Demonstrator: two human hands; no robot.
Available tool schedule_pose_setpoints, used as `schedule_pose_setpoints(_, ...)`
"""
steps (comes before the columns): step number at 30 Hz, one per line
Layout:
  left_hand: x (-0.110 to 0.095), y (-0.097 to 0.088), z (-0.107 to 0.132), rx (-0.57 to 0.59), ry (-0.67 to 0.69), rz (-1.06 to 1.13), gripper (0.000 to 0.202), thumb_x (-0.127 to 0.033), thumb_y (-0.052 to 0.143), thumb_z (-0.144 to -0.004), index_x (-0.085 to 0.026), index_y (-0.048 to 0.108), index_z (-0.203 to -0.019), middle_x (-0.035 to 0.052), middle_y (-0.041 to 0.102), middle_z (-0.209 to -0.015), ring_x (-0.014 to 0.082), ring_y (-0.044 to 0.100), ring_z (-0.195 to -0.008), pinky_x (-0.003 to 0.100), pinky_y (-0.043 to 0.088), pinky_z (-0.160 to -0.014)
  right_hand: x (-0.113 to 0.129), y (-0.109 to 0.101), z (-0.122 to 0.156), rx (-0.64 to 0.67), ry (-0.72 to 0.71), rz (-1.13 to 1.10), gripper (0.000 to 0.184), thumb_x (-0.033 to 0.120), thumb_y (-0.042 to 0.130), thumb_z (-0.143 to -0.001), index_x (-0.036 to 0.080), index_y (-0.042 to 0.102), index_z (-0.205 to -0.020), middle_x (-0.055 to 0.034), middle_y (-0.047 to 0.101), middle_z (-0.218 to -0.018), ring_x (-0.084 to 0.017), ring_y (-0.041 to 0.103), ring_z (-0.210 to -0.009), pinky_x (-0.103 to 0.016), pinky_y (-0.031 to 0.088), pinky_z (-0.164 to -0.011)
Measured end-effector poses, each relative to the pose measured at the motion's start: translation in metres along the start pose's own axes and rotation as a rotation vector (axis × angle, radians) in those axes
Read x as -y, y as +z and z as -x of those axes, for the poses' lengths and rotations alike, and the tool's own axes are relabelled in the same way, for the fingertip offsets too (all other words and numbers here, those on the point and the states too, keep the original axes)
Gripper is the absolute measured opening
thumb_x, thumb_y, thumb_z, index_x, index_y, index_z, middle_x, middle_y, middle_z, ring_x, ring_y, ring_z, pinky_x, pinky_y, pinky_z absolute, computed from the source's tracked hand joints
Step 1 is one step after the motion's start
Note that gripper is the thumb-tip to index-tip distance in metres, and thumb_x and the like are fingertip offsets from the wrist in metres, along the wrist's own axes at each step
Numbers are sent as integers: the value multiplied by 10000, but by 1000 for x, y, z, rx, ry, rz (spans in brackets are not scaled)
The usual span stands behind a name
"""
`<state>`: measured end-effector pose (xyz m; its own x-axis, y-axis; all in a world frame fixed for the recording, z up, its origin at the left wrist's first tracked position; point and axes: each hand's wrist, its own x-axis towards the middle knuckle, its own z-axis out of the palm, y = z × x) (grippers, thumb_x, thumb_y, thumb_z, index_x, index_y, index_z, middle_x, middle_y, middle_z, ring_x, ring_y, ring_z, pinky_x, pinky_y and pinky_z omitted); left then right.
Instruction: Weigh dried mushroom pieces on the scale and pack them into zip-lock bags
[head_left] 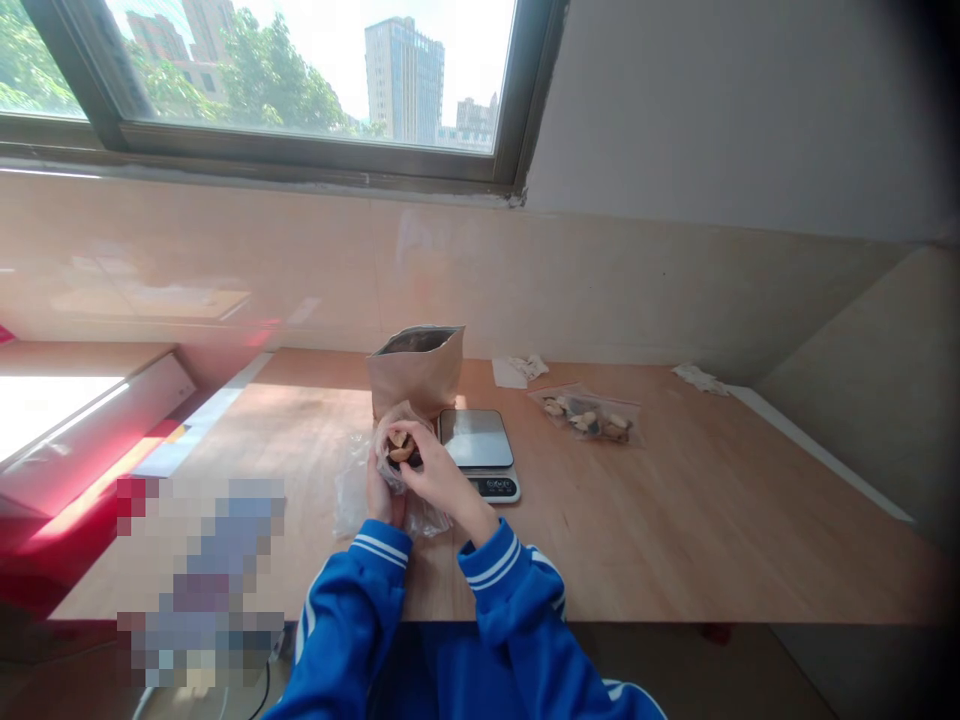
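Observation:
A clear plastic bag [384,432] of dried brown pieces [401,447], whose exact kind I cannot tell, is above the table in front of me, mouth open upward. My left hand [381,495] is closed around the bag's lower left side. From the right, my right hand [433,468] curls its fingers and thumb over the bag's mouth, beside the pieces. Just behind stands an open brown pouch [416,380] with a silvery inside. A digital kitchen scale [476,440] lies to the right of my hands, nothing on its plate.
Crumpled clear plastic [352,490] lies under and left of my hands. Right of the scale is a zip bag of dried pieces [589,415]. Crumpled white paper [529,367] sits near the wall. The wooden table [675,520] meets the tiled wall below a window.

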<state>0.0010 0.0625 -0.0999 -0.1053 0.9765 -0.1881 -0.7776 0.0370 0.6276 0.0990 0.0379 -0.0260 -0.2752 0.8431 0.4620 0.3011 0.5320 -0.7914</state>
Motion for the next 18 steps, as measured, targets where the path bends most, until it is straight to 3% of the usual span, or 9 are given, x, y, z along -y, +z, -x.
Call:
schedule_pose_setpoints(6, 0, -1, -1, -30, -59, 87, 298, -344, 420, -907, -148, 642, -942, 74, 653, -900, 142, 658, -760, 204, 546, -594, -9, -3, -8, 66, 34, 8, 288, 100, 576, -766, 207, 666, -1018, -64, 589, -1083, -198, 559, -1060, -335, 426, -954)
schedule_pose_setpoints(14, -5, -1, 1, 10, -53, 8, 315, -364, 462, -879, -130, 627, -1009, 48, 636, -745, 100, 539, -493, 177, 351, -330, -2, -20, -8, -210, 72, -207, 268, 282, 615, -803, 217, 635, -1062, -63, 622, -1085, -194, 585, -1013, -294, 495, -830)
schedule_pose_setpoints(18, -7, 1, 3, -3, -44, -28, 324, -352, 488, -861, -144, 610, -1078, 61, 664, -811, 107, 562, -517, 174, 336, -319, 5, -43, -28, -371, -11, -300, 304, 373, 559, -853, 207, 558, -1108, -77, 605, -1143, -189, 579, -1050, -332, 466, -919)
